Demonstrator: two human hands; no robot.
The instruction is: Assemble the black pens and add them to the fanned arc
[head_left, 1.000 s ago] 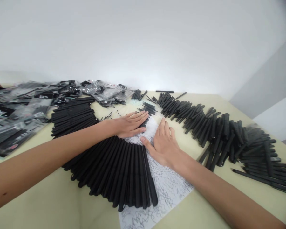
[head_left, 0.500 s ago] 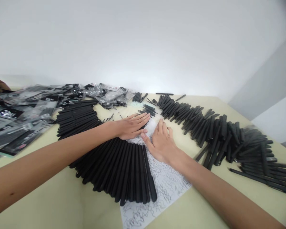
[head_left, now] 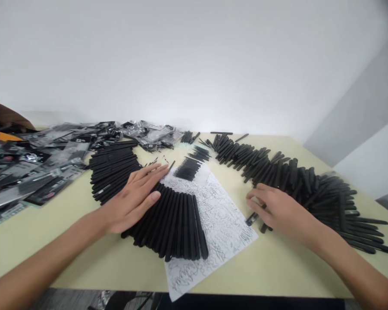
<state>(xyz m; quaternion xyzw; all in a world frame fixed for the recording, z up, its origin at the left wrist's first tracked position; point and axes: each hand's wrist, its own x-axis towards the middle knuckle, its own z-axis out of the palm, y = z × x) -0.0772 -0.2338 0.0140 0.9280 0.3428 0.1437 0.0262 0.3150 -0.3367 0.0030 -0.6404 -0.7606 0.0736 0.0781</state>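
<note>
My left hand (head_left: 137, 196) lies palm down, fingers stretched, across a fan of black pens (head_left: 181, 224) laid side by side. The fan overlaps a white sheet of paper (head_left: 223, 211) covered in dark scribbles. Over on the right, my right hand (head_left: 274, 209) has its fingers curled at the near edge of a heap of loose black pens (head_left: 255, 163). Below those fingers a black pen (head_left: 252, 218) with a shiny end sticks out, apparently gripped; the hand partly hides it. Short thin black sticks (head_left: 186, 168) lie in a row at the paper's far end.
Clear-and-black plastic packets (head_left: 61, 150) are heaped at the left, with an orange object (head_left: 5, 136) among them. Small dark bits (head_left: 166, 158) are scattered beyond my left hand. A white wall (head_left: 194, 64) stands behind the pale yellow table (head_left: 93, 258), whose front edge shows.
My hands have parted from over the paper. The left slid back left onto the fanned pens; the right moved right to the loose pens. The row of thin sticks is now uncovered.
</note>
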